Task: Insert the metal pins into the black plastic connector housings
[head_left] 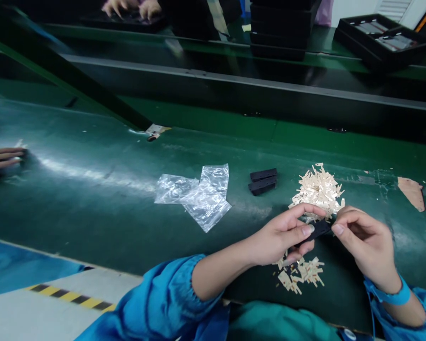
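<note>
- The black piece (318, 230) is up off the worktop (110, 213), in the person's left hand (275, 234), on the near right side between a large far heap of pale slips (317, 187) and a smaller near scatter (311, 271).
- The left hand's grip is closed on this piece, the thumb pressed on its upper face and fingers around it.
- The right hand (371, 241) has thumb and forefinger drawn together at the piece's right end; whether that grip grasps a slip or the piece itself cannot be told.
- The piece looks light and stiff, probably plastic; its matt surface should give fair hold, without much slipping.
- It is best taken by its long edges near the left end, leaving the right end free for the other hand's fingertips.
- The pale slips look thin, light and easily bent or scattered; each would suit a fingertip pinch by its edges.
- Two similar black pieces (263, 182) lie side by side to the left of the heap, and would probably lift easily by their long sides.
</note>
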{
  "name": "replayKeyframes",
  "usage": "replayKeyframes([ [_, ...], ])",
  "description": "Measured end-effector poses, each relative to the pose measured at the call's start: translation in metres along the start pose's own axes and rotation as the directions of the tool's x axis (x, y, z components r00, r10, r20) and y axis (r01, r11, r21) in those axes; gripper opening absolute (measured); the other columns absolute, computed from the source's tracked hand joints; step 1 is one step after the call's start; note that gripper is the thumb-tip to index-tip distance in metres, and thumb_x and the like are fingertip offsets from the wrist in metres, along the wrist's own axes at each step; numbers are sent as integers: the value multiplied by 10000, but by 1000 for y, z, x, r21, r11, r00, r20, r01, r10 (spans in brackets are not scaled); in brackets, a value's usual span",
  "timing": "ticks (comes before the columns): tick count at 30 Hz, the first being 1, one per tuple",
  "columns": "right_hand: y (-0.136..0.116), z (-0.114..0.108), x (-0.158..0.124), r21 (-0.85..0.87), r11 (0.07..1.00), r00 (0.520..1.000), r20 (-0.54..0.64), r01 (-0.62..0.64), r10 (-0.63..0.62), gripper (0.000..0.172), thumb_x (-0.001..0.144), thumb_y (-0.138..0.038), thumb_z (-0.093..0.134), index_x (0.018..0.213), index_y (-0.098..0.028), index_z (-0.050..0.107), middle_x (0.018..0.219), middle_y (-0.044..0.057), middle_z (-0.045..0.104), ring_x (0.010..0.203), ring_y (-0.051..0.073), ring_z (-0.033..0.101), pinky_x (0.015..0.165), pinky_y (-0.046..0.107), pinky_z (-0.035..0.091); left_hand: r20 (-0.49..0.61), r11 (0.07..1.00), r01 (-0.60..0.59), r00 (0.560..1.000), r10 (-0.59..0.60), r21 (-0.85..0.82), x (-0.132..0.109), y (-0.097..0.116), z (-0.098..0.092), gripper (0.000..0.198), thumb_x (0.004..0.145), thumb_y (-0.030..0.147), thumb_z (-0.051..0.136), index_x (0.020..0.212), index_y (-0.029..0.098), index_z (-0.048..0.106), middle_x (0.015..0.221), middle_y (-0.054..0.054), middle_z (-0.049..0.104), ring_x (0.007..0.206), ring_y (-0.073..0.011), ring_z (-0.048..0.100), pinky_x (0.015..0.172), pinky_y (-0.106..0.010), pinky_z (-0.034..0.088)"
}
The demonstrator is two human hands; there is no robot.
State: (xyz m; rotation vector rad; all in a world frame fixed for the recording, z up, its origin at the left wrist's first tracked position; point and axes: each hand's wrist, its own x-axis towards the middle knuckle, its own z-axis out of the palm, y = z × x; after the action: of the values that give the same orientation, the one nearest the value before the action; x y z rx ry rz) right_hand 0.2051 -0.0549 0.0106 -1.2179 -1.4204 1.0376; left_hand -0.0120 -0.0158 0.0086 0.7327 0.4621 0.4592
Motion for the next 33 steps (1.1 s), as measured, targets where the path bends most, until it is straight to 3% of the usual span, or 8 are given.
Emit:
replayKeyframes([
  [11,-1,0,5,52,982,980,91,-183,177,199,906,-338,770,792,-211,667,725,-5,587,645,149,538,584,260,443,130,998,60,990,-60,1,-1,4,-9,543,1007,390,631,1456,239,365,637,107,460,416,-36,286,414,-141,301],
  [13,-2,-4,8,75,944,912,293,-321,286,307,885,-445,777,746,-201,653,669,-14,575,585,137,509,533,251,424,204,993,89,973,-104,83,-3,9,-13,643,1013,372,615,1544,226,284,621,104,465,418,-47,306,419,-156,296],
  [16,-2,-10,11,26,870,675,642,-492,363,412,881,-567,736,733,-183,715,631,10,635,569,145,553,537,263,458,242,946,93,955,-173,310,-3,13,-14,718,1025,344,576,1618,186,202,611,79,499,448,-73,367,444,-187,298],
  [18,-1,-13,13,-27,844,591,702,-536,397,417,895,-561,723,743,-175,751,644,28,681,569,146,588,554,268,486,169,880,34,977,-129,474,-2,13,-13,702,1029,341,552,1626,179,219,661,41,569,491,-90,426,476,-206,335],
  [20,2,-18,15,-32,852,672,600,-522,434,413,912,-522,726,690,-173,742,602,21,662,538,131,570,543,255,480,-9,787,-25,999,38,616,-1,12,-11,694,1026,371,546,1624,197,239,837,-27,670,590,-115,531,519,-223,389],
  [24,7,-27,21,13,902,889,177,-431,422,398,916,-557,704,885,-167,777,699,45,676,586,157,584,511,260,483,-310,580,31,867,389,814,0,16,-10,584,1022,411,535,1547,200,391,1127,-94,673,776,-143,621,590,-238,442],
  [28,8,-23,18,-279,919,897,268,-277,351,335,898,-495,740,1045,-196,772,751,33,691,630,179,605,548,283,477,-134,298,39,942,307,954,-3,22,-12,250,995,323,560,1148,191,707,856,-22,659,718,-139,587,638,-262,422],
  [33,10,-4,8,-666,746,873,375,20,311,106,930,-278,686,1022,-239,722,656,-21,652,582,190,608,573,307,377,-15,52,6,983,185,999,-3,19,-14,129,953,255,600,958,198,716,867,-23,674,779,-174,618,648,-288,389],
])
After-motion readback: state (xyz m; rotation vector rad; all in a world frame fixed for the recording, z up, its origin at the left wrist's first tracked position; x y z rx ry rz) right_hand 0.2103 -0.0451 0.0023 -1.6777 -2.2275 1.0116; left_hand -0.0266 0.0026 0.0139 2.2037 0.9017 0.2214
